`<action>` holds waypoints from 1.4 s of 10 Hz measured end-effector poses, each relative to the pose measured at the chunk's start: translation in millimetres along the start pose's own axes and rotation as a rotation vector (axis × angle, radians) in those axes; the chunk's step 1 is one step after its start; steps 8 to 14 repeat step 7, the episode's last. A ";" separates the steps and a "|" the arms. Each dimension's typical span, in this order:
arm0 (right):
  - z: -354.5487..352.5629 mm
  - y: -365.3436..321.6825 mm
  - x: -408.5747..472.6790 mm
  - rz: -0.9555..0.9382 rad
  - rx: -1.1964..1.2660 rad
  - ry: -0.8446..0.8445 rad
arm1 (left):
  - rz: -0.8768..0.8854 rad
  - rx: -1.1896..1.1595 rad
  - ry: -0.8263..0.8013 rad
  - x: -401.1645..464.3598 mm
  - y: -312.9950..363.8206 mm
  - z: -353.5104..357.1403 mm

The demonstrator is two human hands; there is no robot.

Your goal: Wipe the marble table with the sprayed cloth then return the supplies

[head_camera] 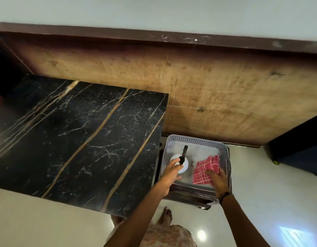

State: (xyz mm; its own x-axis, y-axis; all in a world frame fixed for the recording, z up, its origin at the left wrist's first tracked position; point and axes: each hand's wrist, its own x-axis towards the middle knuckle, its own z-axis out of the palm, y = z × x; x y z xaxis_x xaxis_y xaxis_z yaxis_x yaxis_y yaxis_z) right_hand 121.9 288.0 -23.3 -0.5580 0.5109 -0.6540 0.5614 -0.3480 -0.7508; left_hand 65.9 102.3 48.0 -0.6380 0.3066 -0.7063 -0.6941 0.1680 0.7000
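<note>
Hands over a perforated basket (pixel 196 139) beside the marble worktop (pixel 79 132). Left hand (pixel 170 172), grip closed on the spray bottle (pixel 180 162); right hand (pixel 217 178) pinching the red checked cloth (pixel 204 169). No legible writing.

A scuffed wooden panel (pixel 225 90) runs beneath a pale wall (pixel 154 11), while a dark blue cabinet (pixel 300 148) stands on glossy floor tiles (pixel 269 193).

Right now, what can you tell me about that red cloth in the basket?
The cloth is red with a white check, soft woven fabric by its look, folded into a rough square. It lies in the right part of the basket, beside the spray bottle but apart from it. The right hand rests on its near corner.
</note>
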 end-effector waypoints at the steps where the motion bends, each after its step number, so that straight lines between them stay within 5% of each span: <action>1: 4.3 17.3 23.2 0.003 -0.200 0.013 | -0.019 0.049 0.020 6.4 -5.1 3.7; 4: -13.7 25.6 68.6 0.065 -0.273 -0.061 | -0.048 0.093 0.024 19.4 -18.4 2.5; 6: -41.4 47.4 79.0 0.070 -0.602 0.182 | -0.060 -0.022 0.079 20.9 -26.7 -3.9; 7: -32.7 55.4 76.8 -0.067 -0.425 0.153 | -0.067 -0.059 0.126 19.8 -31.3 -12.1; 14: -32.7 55.4 76.8 -0.067 -0.425 0.153 | -0.067 -0.059 0.126 19.8 -31.3 -12.1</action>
